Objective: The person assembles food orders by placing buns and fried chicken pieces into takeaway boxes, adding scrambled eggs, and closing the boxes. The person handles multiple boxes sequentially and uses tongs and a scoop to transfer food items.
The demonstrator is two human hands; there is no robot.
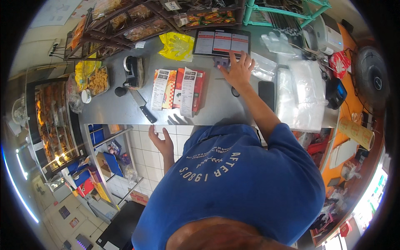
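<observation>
Head view, as I watch remotely: right hand [239, 71], fingers spread, presses flat on the steel counter [216, 104] just below a black tablet screen [221, 42]; left hand [160, 143] hangs open, empty, below the counter edge; red cartons [188, 89] lie nearby.

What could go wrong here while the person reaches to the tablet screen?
1. The knife lies near the counter front edge, handle toward the edge; the free left hand just below might knock it off.
2. The right hand stretches across the counter near the tablet; the sleeve may drag the red boxes or the dark phone.
</observation>
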